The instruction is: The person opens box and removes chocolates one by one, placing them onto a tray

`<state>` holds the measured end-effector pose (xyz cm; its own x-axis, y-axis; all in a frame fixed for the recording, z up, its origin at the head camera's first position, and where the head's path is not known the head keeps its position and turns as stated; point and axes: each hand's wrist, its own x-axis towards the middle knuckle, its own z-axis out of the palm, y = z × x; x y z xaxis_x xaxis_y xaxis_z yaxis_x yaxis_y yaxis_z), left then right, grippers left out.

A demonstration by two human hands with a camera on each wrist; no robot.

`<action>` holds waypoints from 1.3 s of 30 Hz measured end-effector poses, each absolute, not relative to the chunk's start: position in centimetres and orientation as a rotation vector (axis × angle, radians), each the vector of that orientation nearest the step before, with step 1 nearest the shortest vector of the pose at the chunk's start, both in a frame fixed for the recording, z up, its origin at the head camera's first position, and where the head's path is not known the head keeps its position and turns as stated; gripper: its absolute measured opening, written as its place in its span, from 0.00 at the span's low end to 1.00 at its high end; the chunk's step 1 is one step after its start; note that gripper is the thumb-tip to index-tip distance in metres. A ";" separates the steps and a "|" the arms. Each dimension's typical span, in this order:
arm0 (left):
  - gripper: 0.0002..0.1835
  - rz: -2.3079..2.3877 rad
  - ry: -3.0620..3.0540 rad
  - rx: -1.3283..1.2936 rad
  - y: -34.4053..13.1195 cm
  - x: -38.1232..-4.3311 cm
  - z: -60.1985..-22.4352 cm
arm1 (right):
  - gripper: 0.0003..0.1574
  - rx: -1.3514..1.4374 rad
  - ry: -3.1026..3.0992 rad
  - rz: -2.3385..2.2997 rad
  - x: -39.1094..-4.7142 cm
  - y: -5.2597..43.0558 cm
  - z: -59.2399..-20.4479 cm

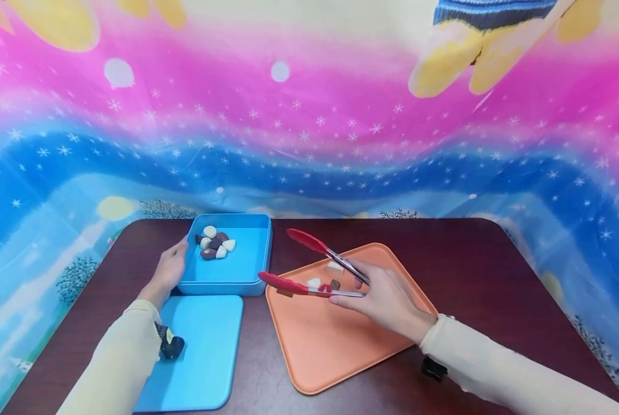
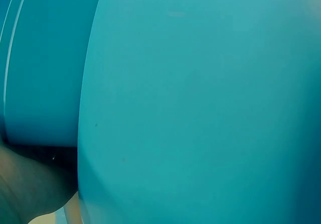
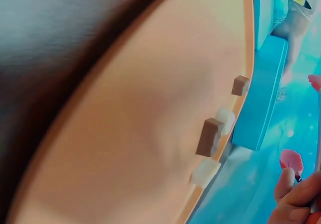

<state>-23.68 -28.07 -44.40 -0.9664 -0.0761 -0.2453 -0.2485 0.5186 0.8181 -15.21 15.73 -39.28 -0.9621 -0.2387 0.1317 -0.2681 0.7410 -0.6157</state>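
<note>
My right hand (image 1: 387, 297) grips a pair of tongs (image 1: 340, 265) with red tips and metal arms. The tips are spread apart, with nothing between them, above the orange tray (image 1: 330, 357). Toward the tray's far left edge lie small pieces, among them a white one (image 1: 335, 266) and a brown block (image 3: 209, 137). My left hand (image 1: 169, 268) rests against the outer left wall of the blue box (image 1: 255, 248), its fingertips partly hidden. Inside the box, at its left, sits a cluster of several white and dark brown pieces (image 1: 215, 244).
A flat light-blue lid (image 1: 200, 346) lies in front of the box, under the left forearm. Box and tray stand close side by side on the dark brown table (image 1: 475, 276). A colourful printed cloth (image 1: 309, 138) hangs behind the table and around its sides.
</note>
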 end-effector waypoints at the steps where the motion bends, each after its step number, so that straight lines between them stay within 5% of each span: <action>1: 0.34 1.432 2.581 -0.279 -28.1 -23.7 -44.5 | 0.40 0.426 -2.888 1.038 -15.3 15.4 -39.3; 23: 0.34 1.434 2.550 -0.293 -28.0 -23.9 -44.3 | 0.31 0.487 -2.901 0.967 -18.0 10.0 -39.0; 34: 0.34 1.440 2.528 -0.296 -28.3 -23.9 -44.7 | 0.39 0.528 -2.958 0.975 -19.4 6.8 -39.0; 39: 0.34 1.447 2.534 -0.304 -28.1 -23.9 -44.6 | 0.51 0.565 -3.002 0.886 -20.1 5.5 -39.1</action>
<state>-23.95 -28.14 -44.60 -0.9572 -0.0751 -0.2796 -0.2790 0.4974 0.8214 -20.06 5.50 -39.10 -0.9361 -0.3461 0.0622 -0.3245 0.7819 -0.5324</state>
